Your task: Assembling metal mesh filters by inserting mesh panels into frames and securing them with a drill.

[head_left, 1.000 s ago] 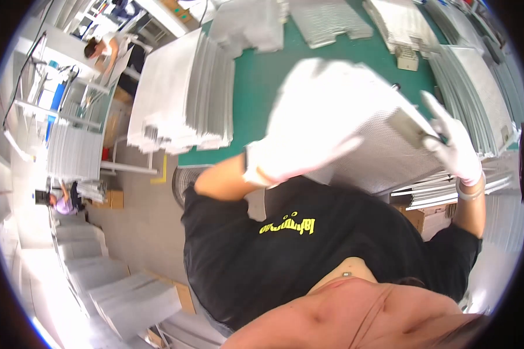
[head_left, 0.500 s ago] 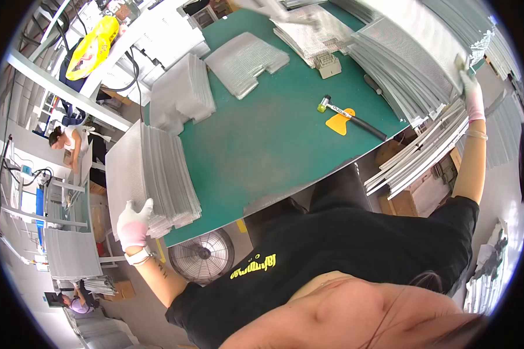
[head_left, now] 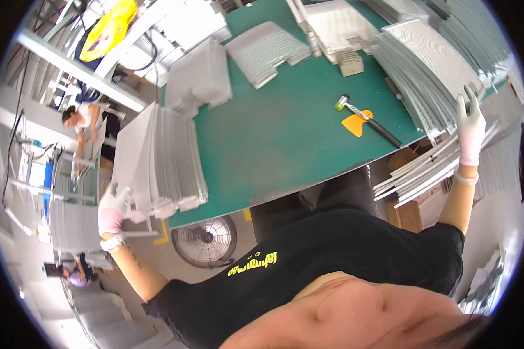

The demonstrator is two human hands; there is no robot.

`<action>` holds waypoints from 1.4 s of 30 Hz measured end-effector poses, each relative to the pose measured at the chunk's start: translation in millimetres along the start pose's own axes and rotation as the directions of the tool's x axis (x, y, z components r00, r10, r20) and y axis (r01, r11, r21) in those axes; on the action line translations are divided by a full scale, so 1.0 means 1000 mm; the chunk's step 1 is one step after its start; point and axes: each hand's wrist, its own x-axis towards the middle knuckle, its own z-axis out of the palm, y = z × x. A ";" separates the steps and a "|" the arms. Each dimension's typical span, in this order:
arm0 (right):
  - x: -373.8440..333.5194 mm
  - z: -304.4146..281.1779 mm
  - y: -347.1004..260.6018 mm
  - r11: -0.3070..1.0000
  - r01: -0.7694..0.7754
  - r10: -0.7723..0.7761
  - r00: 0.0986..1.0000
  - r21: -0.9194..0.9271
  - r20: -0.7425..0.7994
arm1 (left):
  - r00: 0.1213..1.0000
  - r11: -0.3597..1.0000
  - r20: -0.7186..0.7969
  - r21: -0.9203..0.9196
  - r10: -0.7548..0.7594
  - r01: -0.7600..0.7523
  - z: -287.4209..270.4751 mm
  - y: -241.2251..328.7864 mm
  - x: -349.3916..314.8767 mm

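My left hand (head_left: pixel 114 210), in a white and pink glove, is at the near left corner of a tall stack of pale mesh panels (head_left: pixel 135 157). Its fingers are apart; whether they touch the panels I cannot tell. On the far right, my gloved right hand (head_left: pixel 471 128) is raised with fingers stretched, beside the near corner of another stack of mesh panels (head_left: pixel 434 55). Nothing shows in its grasp. Long pale strips (head_left: pixel 425 168) lie just left of that hand, below the table edge.
On the green table (head_left: pixel 256 139) lie a black-handled mallet (head_left: pixel 381 131) and an orange scraper (head_left: pixel 353 125). Notched panels stand in a pile (head_left: pixel 198 75) and lie flat (head_left: pixel 265 52) farther back. A floor fan (head_left: pixel 205 238) is under the near edge. A person (head_left: pixel 86 119) works at far left.
My left hand has shifted left, off the stack's front. My right hand has come down and its fingers now point upward beside the right stack. The whole view has shifted slightly.
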 end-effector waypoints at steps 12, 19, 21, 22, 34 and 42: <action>-0.053 0.078 -0.034 0.954 0.212 -0.273 0.910 0.213 0.313 | 1.000 0.972 0.011 -0.236 -0.015 0.017 0.000 0.004 -0.043; -0.065 0.112 -0.043 0.842 0.381 -0.491 0.835 0.382 0.248 | 0.995 0.991 0.035 -0.100 -0.089 0.092 0.018 -0.008 -0.035; -0.069 0.117 -0.045 0.802 0.460 -0.565 0.793 0.382 0.230 | 0.995 0.941 0.031 -0.322 -0.096 0.101 0.011 -0.020 -0.037; -0.071 0.119 -0.043 0.793 0.480 -0.580 0.783 0.376 0.223 | 0.994 0.952 -0.060 -0.298 -0.093 0.071 0.003 -0.015 -0.039; -0.121 0.150 -0.071 0.555 0.416 -0.584 0.812 0.720 -0.019 | 0.838 0.901 -0.490 -0.207 0.241 -0.380 0.068 0.113 -0.163; -0.172 0.183 -0.221 0.312 0.665 -0.924 0.378 0.678 0.054 | 0.857 0.807 0.034 -0.358 0.515 -0.470 0.226 0.208 -0.163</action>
